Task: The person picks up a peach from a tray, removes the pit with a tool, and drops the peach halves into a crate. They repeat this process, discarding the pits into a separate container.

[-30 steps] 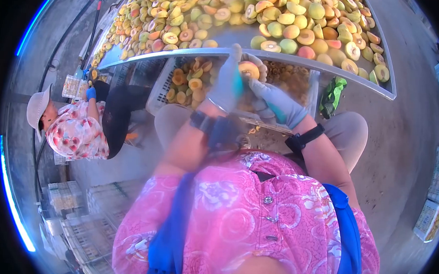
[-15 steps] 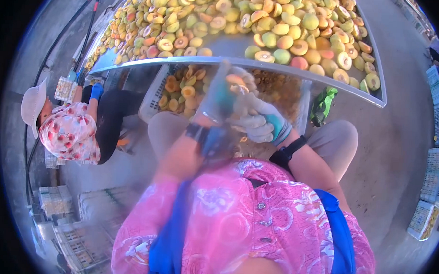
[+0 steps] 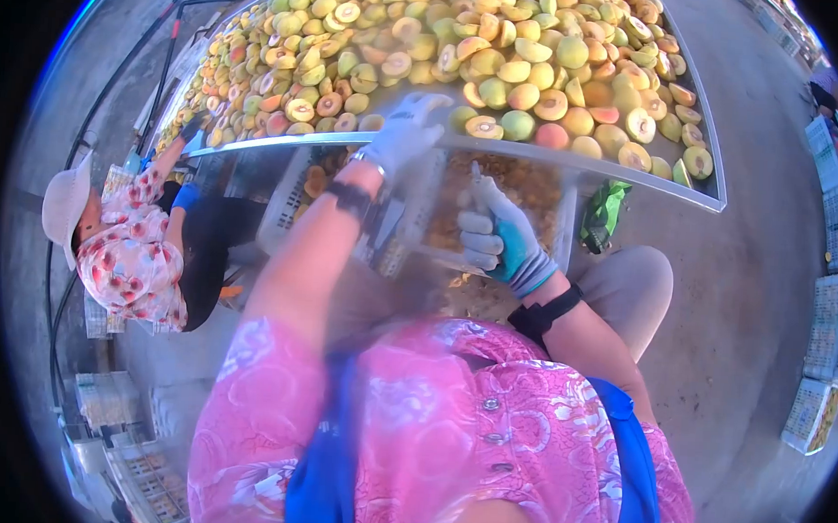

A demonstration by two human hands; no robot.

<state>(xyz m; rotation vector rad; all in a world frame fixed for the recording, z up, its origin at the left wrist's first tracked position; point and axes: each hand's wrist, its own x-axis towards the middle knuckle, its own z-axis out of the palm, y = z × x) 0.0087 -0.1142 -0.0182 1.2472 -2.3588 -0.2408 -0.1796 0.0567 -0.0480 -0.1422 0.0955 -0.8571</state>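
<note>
My left hand (image 3: 404,135), in a pale glove, reaches over the near rim of a metal tray (image 3: 522,154). Its fingers are spread close to the halved peaches (image 3: 481,124), and I see nothing held in it. Lower and to the right, my right hand (image 3: 500,235) wears a grey and teal glove. Its fingers are curled round a small thin tool (image 3: 476,172), whose tip points up; the fingers hide the rest. Whole and cut yellow-green peaches, some showing stones, are heaped across the tray.
Below the tray rim stand a white crate (image 3: 286,195) with peach pieces and a crate of brownish bits (image 3: 453,221). A green bag (image 3: 606,214) hangs at right. On the left sits a co-worker (image 3: 129,258). Stacked crates (image 3: 832,326) line the right side.
My hands were together around a peach piece. Now they are apart: the left has moved up to the tray without it, and the right is slightly lower. The co-worker's arm has reached towards the tray.
</note>
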